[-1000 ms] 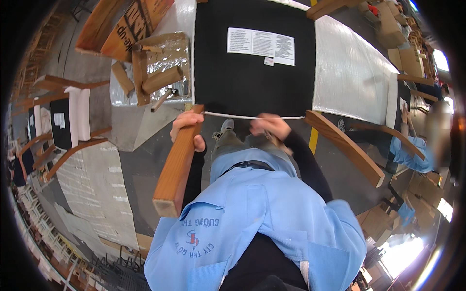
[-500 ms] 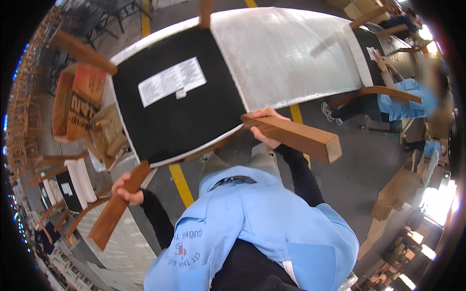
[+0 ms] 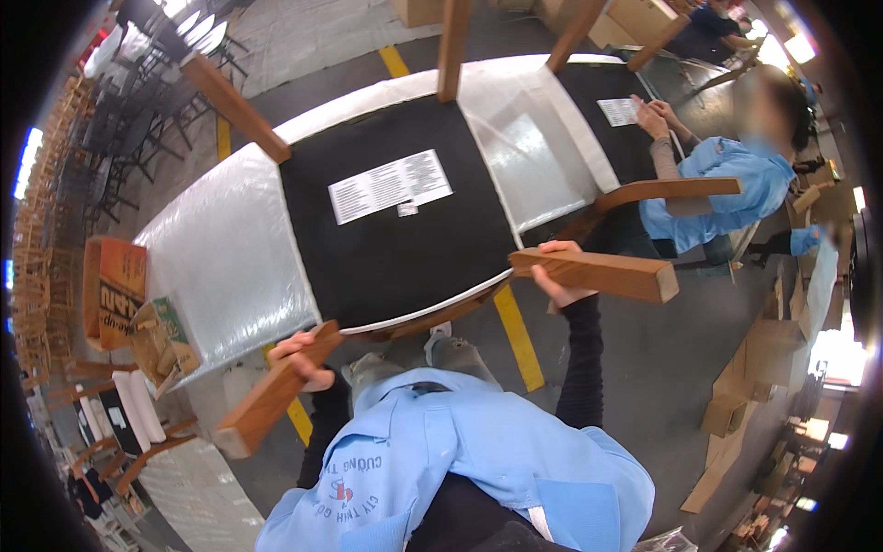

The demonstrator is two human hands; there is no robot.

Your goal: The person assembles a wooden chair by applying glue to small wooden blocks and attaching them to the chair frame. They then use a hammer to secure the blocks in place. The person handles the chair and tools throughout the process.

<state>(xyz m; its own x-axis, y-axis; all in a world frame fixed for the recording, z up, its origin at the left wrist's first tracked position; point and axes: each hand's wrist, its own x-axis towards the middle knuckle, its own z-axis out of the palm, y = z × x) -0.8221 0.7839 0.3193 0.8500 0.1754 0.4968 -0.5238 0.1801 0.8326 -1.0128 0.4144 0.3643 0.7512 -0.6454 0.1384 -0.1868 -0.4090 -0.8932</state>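
A wooden chair lies upside down on the table, its black seat underside facing up and edged in white. A white printed label and a small tag sit near the middle of it. My left hand is closed round the near left chair leg. Round the near right leg, close to the seat corner, my right hand is wrapped. The far left leg and far right leg stick up from the opposite edge.
Clear plastic covers the table. At right, a co-worker in light blue touches a label on another upturned chair. An open carton stands at left, with flattened cardboard at right.
The chair has slid right along the table in my hands, toward the co-worker's chair. More plastic-covered tabletop shows to its left, less to its right. The view has shifted too.
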